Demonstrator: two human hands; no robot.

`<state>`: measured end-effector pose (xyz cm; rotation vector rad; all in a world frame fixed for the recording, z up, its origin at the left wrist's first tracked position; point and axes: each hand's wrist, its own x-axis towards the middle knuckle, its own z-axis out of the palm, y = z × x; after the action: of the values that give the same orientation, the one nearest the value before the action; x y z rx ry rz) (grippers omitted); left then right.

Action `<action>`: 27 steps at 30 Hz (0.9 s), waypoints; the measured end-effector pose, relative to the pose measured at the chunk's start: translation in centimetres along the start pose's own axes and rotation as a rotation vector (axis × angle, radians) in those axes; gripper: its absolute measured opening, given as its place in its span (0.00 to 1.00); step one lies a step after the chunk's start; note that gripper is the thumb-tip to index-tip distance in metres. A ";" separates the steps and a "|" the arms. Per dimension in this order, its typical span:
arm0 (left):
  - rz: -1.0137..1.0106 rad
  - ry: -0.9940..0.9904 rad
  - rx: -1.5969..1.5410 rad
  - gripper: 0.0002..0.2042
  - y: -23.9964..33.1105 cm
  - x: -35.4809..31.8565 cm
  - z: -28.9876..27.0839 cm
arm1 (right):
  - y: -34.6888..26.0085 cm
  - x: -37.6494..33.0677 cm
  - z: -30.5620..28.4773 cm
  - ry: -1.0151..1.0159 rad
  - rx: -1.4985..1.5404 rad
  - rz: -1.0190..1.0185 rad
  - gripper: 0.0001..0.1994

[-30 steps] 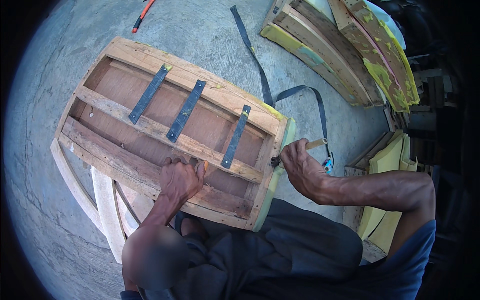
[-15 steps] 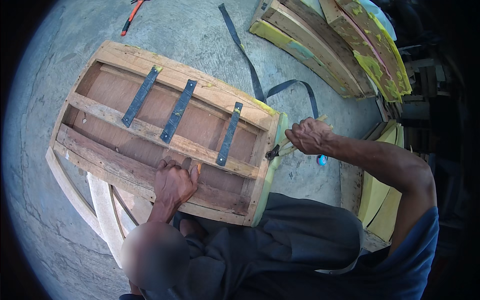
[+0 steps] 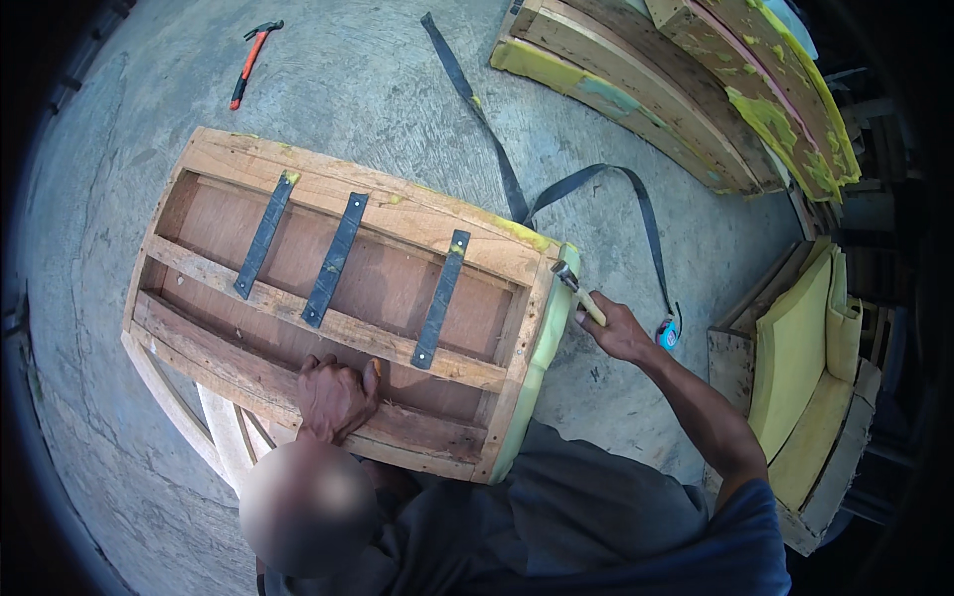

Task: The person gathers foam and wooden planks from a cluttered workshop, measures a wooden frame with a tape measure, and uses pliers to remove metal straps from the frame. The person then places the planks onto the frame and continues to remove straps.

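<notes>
A curved wooden frame (image 3: pixel 457 367) with a plywood backing lies tilted in front of me, with pale green foam along its right end. Three short dark webbing straps (image 3: pixel 336 260) are nailed across its upper openings. My left hand (image 3: pixel 336 397) is closed over the frame's near rail; a small orange bit shows by the thumb, too little to identify. In my right hand (image 3: pixel 618 330) are pincers (image 3: pixel 576 285) with cream handles, their metal head beside the frame's upper right corner. The right fingers are wrapped round the handles and partly hidden.
A claw hammer (image 3: pixel 248 68) with an orange-and-black handle lies on the concrete floor. A long dark strap (image 3: pixel 479 111) curls beyond the frame, near a blue tape measure (image 3: pixel 668 333). Foam-edged wooden frames (image 3: pixel 636 89) stand far right, and yellow foam pieces (image 3: pixel 790 343) lie at right.
My right hand has turned the pincers so that their head points up and away, beside the corner. The view has shifted, showing the whole hammer. My left hand stays on the rail.
</notes>
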<state>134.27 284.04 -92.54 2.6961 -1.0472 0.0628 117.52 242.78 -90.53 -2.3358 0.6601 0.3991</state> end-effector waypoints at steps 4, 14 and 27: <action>-0.031 -0.073 0.010 0.24 0.6 0.9 -0.6 | 0.1 1.9 -3.8 0.006 0.108 0.089 0.23; -0.097 -0.096 -0.050 0.27 1.0 1.3 -1.0 | -10.8 -6.3 -7.5 -0.175 -1.059 -0.086 0.24; -0.076 -0.011 -0.121 0.29 0.0 0.5 -0.1 | -17.8 -6.6 0.3 -0.155 -1.801 -0.262 0.25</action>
<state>134.61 283.70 -92.40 2.6260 -0.9191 -0.0283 121.92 256.79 -78.55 -3.8123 -0.4092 1.4447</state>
